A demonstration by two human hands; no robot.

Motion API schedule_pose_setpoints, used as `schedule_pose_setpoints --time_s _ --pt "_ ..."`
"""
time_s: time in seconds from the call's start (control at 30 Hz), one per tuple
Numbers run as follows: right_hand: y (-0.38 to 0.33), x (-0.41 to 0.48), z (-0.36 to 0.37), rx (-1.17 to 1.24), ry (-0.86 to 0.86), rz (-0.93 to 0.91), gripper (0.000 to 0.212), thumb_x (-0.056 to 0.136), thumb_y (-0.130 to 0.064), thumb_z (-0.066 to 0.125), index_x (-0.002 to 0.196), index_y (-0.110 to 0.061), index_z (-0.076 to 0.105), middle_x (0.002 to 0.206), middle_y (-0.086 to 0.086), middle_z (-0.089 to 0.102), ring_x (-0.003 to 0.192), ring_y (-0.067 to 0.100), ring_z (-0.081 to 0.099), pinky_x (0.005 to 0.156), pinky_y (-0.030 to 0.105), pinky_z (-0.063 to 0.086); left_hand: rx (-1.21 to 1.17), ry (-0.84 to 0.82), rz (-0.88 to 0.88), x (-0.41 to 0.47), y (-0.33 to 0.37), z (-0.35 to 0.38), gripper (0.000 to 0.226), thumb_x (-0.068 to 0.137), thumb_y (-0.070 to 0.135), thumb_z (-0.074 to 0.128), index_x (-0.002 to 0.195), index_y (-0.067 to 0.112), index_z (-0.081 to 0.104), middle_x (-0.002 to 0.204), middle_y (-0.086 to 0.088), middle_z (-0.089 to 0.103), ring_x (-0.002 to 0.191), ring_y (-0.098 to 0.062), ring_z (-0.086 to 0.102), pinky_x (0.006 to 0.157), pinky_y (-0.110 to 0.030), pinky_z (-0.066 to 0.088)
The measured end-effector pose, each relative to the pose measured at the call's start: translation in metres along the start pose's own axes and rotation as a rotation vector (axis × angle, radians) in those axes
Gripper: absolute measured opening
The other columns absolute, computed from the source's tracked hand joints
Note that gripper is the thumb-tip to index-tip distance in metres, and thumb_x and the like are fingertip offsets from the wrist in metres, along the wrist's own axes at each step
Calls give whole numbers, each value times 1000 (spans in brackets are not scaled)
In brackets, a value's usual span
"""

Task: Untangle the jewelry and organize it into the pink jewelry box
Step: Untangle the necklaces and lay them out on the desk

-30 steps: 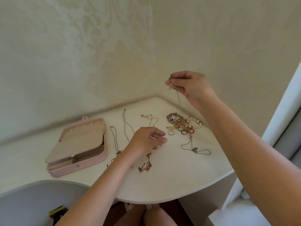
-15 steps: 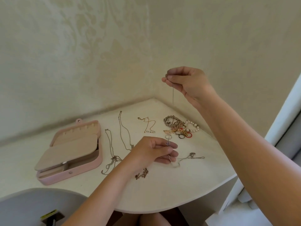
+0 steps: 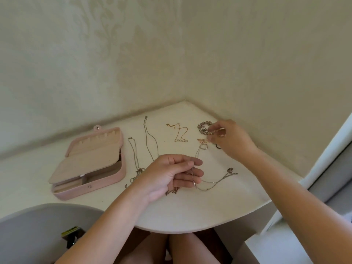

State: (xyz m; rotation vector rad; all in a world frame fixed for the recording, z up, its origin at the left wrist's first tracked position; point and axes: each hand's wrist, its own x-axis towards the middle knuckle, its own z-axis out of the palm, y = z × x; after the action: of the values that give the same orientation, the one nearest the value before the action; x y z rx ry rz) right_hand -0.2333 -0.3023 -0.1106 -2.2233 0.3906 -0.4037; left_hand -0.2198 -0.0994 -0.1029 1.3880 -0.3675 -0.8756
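Jewelry box [image 3: 91, 189] sits open on the table [image 3: 190, 210], lid side toward the wall. Just right of the box: near chain [image 3: 133, 159], laid front to back. Right of that: long chain [image 3: 150, 141], reaching farther back than the box. Farther right, level with the box's lid: short chain [image 3: 179, 134]. Well right of the box, near the back corner: beaded bracelet [image 3: 202, 127], your right hand [image 3: 228, 139] over it, ring [image 3: 203, 147] just in front. Right of the box's front edge: your left hand [image 3: 171, 174], thin chain [image 3: 209, 182] pinched in its fingers and trailing rightward to a pendant [image 3: 230, 170] on the table.
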Motion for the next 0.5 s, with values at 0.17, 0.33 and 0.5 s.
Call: schedule_pose_setpoints --time_s 0.17,0.33,0.5 --pt "-12 -64 -4 265 -447 12 38 72 -58 63 84 -23 70 83 -7 71 77 1 62 77 21 46 5 78 61 2 4 0 17 86 8 57 97 4 69 77 -13 72 62 -16 70 53 -22 56" --pt "-14 -70 22 488 -595 8 39 76 -43 71 108 -20 66 87 8 69 70 10 58 71 20 49 113 190 160 4 6 2 15 88 11 58 96 10 71 84 -10 74 64 -15 70 56 -21 54" --pt "-18 -67 8 371 -398 -21 22 90 -33 58 83 -15 70 44 -13 35 39 1 35 43 10 29 295 333 240 7 4 -4 14 88 18 62 93 17 75 81 3 72 69 -7 60 55 -18 46"
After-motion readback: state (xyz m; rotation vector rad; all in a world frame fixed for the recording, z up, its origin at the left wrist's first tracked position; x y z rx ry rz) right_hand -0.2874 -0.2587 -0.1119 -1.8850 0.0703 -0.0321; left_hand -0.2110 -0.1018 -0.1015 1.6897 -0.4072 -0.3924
